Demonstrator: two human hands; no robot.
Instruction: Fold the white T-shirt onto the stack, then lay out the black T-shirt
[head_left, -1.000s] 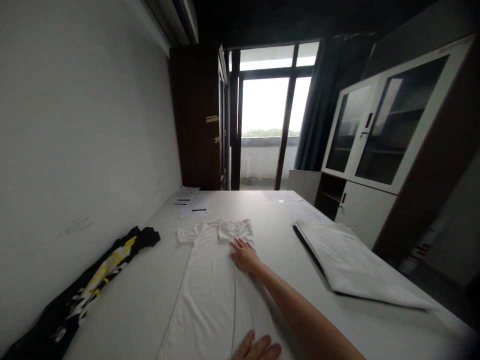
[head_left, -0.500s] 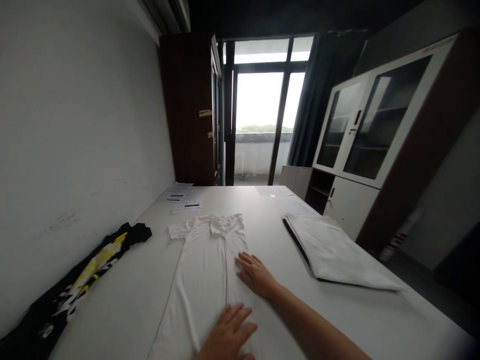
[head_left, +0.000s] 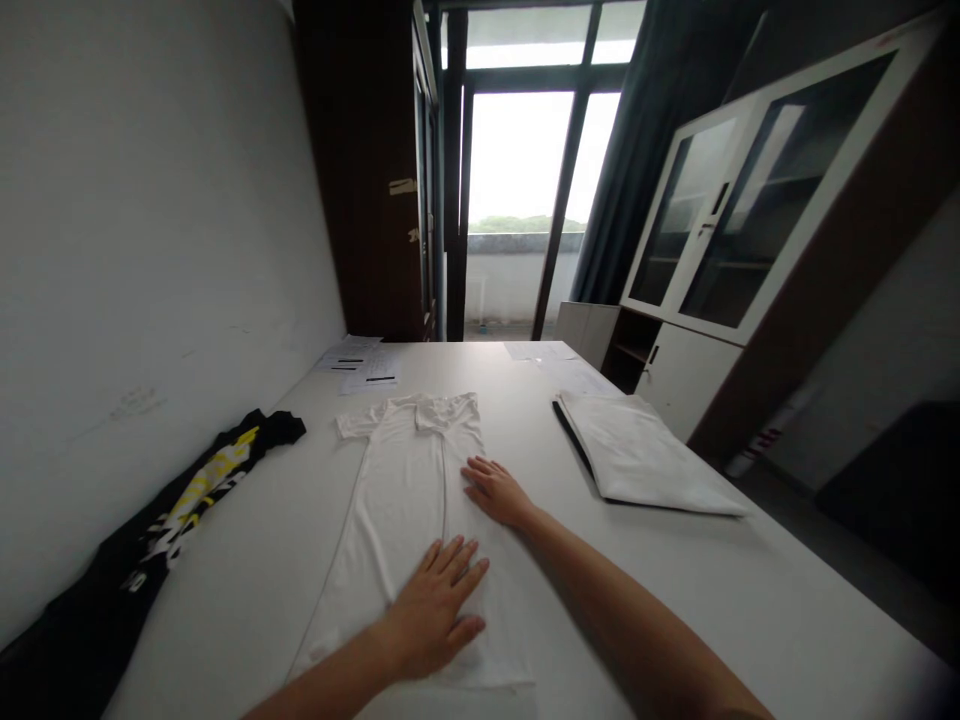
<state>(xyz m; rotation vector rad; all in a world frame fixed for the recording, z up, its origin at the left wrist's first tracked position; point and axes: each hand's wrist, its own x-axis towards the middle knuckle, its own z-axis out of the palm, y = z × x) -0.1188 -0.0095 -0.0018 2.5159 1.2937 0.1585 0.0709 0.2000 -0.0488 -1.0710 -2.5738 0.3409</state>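
Note:
A white short-sleeved shirt lies on the white table, its right side folded over toward the middle with a sleeve on top. My left hand rests flat on the lower part of the folded layer, fingers spread. Farther up, my right hand lies on the shirt's right edge, its fingers stretched out to the left. Neither hand grips the cloth.
A black shirt with yellow and white print lies along the left wall. Folded white cloth with a dark layer beneath is on the right. Papers lie at the far left; glass-door cabinets stand right.
The view has tilted down, so more of the shirt's lower end and my left forearm show. My left hand now lies flat, farther up in view. My right hand stays at the shirt's right edge.

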